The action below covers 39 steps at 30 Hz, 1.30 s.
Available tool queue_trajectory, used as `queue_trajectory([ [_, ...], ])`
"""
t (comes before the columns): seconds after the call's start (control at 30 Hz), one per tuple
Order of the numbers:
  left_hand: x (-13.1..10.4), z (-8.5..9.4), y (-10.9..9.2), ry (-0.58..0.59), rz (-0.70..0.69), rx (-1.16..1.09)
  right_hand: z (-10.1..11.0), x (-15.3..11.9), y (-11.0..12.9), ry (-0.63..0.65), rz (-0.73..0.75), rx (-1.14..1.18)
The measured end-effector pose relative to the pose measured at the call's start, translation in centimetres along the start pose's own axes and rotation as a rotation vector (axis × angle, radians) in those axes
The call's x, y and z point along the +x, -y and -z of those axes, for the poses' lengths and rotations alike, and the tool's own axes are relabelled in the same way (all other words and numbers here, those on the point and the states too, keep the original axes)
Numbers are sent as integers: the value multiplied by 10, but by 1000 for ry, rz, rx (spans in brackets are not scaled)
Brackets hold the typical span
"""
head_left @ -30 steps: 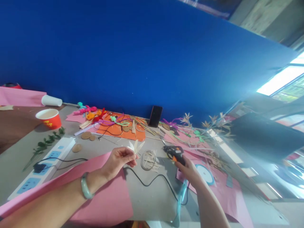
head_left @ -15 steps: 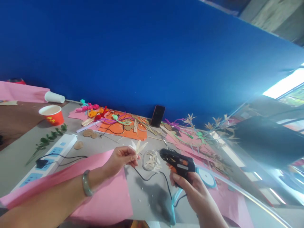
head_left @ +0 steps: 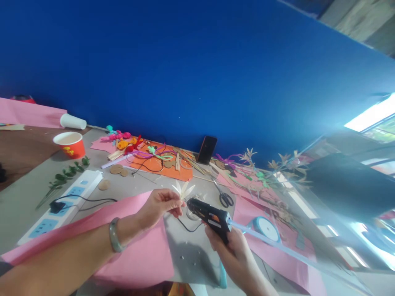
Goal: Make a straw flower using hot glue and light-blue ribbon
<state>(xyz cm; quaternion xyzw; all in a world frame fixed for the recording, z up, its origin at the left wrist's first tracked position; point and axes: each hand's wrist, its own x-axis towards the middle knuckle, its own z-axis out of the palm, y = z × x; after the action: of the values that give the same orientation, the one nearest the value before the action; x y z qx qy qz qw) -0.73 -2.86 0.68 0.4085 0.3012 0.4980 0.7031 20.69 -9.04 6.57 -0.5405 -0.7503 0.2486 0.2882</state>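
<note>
Between its fingertips, my left hand (head_left: 166,202) pinches a pale flower with thin pointed petals (head_left: 183,189), petals upward. My right hand (head_left: 226,242) is wrapped round the grip of a black hot glue gun (head_left: 210,213). Its nozzle points left and sits right by the base of the flower; whether they touch I cannot tell. A long clear glue stick (head_left: 265,235) sticks out of the gun's back end. Partly hidden behind the gun lies a round clear dish (head_left: 191,214) with pale slivers in it.
Scissors (head_left: 225,199) and a ribbon roll (head_left: 268,228) lie to the right. A power strip (head_left: 66,205), a green sprig (head_left: 66,176) and a red paper cup (head_left: 70,144) are at left. A phone (head_left: 207,150) leans on the blue wall. Pink paper (head_left: 148,255) lies in front.
My right hand has brought the glue gun leftward, from beyond the dish to the flower's base. The scissors have come into sight. My left hand still holds the flower in nearly the same place.
</note>
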Motion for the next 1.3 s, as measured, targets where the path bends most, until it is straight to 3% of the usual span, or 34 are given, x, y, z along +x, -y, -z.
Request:
queue_trajectory([
  [0.3, -2, -1, -4, 8, 21, -1, 0, 2, 6, 42, 24, -52],
  [0.83, -2, -1, -3, -10, 13, 7, 2, 6, 3, -11, -11, -8],
  [0.93, 0, 0, -6, -68, -20, 37, 1, 11, 2, 1, -31, 33],
  [1.07, 6, 6, -8, -172, -57, 66, -1, 24, -7, -85, -124, 39],
  [1.17, 9, 9, -10, -185, -67, 63, -2, 33, -16, -84, -229, 138],
  [1.3, 10, 9, -10, -198, -69, 43, -8, 37, -19, -9, -322, 436],
])
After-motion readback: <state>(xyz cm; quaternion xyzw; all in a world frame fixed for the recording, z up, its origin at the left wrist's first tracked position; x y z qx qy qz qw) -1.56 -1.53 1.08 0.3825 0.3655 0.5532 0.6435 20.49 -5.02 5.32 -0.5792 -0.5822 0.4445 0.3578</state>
